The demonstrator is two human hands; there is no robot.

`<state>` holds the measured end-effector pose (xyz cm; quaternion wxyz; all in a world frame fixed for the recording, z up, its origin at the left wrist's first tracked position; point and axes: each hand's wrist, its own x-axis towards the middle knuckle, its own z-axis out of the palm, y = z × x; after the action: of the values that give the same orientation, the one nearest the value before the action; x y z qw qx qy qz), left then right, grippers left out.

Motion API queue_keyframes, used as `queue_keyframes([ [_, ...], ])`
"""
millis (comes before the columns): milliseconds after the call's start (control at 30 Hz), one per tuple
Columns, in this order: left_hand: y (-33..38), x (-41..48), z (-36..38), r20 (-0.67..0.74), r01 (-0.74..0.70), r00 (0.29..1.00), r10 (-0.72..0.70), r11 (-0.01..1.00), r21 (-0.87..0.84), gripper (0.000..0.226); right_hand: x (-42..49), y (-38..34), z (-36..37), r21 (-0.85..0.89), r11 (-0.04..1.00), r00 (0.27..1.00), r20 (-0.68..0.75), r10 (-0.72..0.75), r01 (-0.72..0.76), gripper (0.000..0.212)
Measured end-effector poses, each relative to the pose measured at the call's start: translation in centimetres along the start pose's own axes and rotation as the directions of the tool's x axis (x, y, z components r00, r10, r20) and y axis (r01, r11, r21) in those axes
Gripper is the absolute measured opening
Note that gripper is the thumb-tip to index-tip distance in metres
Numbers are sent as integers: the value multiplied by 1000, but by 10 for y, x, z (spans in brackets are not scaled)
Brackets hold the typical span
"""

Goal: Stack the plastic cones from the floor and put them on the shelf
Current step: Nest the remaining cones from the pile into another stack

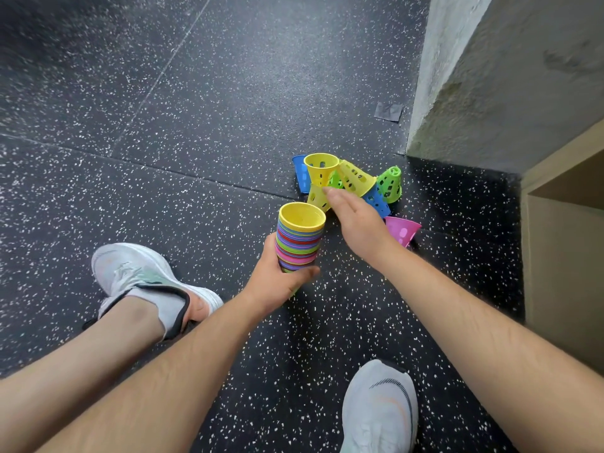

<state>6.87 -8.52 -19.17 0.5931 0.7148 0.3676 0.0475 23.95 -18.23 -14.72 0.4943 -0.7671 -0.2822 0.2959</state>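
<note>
Gathering step: the left hand (277, 277) curls round a tall multicoloured cone stack (299, 240) held mouth-up, while just beyond the stack the right hand (358, 222), fingers straight and holding nothing, reaches a loose yellow cone (316, 198) in the floor heap, likely the next to pinch and nest.

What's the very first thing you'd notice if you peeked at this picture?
The rainbow-striped stack of cones, gripped by the left hand in the middle, jumps out first. Just beyond it, a jumble of loose cones in yellow, green, blue and pink lies on the dark speckled floor by the corner of the grey wall. The right hand reaches with straight fingers towards a yellow one.
</note>
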Motion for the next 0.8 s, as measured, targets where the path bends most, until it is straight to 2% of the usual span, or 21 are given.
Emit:
queue_keyframes([
  [67,-1,1,-1,-8,17,1000,-17,1000,-9,70,10,14,-3,-113,993,995,-92,28,-38,36],
  [167,1,1,0,-11,24,1000,-24,999,-21,67,22,31,-2,-286,958,997,-75,9,-30,39],
  [267,2,2,0,-7,30,1000,-30,999,-20,69,34,35,3,-352,936,999,-47,-17,-1,44],
  [400,3,2,1,-3,35,999,-35,999,-22,68,49,42,8,-413,910,999,-41,34,-48,46],
  [567,1,3,1,1,23,1000,-23,999,-27,73,54,50,7,-495,868,999,-14,43,-45,26],
  [700,-1,5,0,2,19,1000,-19,1000,-23,73,43,56,7,-468,883,1000,-8,20,-21,16],
  [800,-4,6,-2,-3,13,1000,-13,1000,-19,72,29,51,3,-336,941,996,-94,-3,-28,16],
])
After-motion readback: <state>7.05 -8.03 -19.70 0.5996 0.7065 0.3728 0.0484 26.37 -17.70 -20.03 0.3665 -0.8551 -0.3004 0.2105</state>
